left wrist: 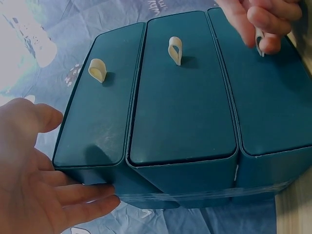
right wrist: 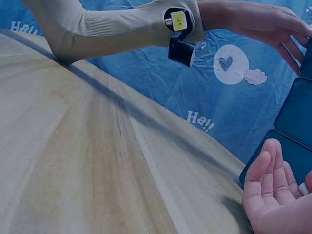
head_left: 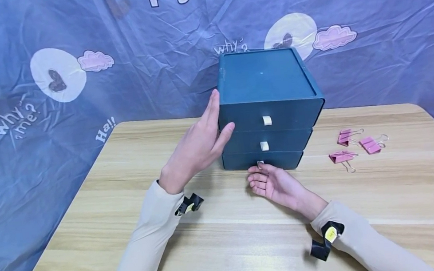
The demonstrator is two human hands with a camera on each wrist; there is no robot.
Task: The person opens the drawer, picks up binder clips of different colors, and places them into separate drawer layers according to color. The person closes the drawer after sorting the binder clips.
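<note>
A dark teal cabinet [head_left: 266, 76] with three stacked drawers stands on the table, each drawer bearing a cream loop pull. My left hand [head_left: 197, 142] lies along the cabinet's left side, fingers straight and thumb at the front edge of the top drawer [head_left: 243, 117]. Low at the front, my right hand [head_left: 281, 186] pinches the pull [left wrist: 260, 46] of the bottom drawer [head_left: 240, 162] between thumb and finger. All three drawers appear closed. The middle pull [head_left: 264, 146] and top pull [head_left: 267, 121] are untouched.
Three pink binder clips, a back one [head_left: 344, 137], a right one [head_left: 371, 145] and a front one [head_left: 342, 156], lie right of the cabinet on the wooden table [head_left: 230, 250]. A blue printed cloth [head_left: 154, 80] hangs behind the table.
</note>
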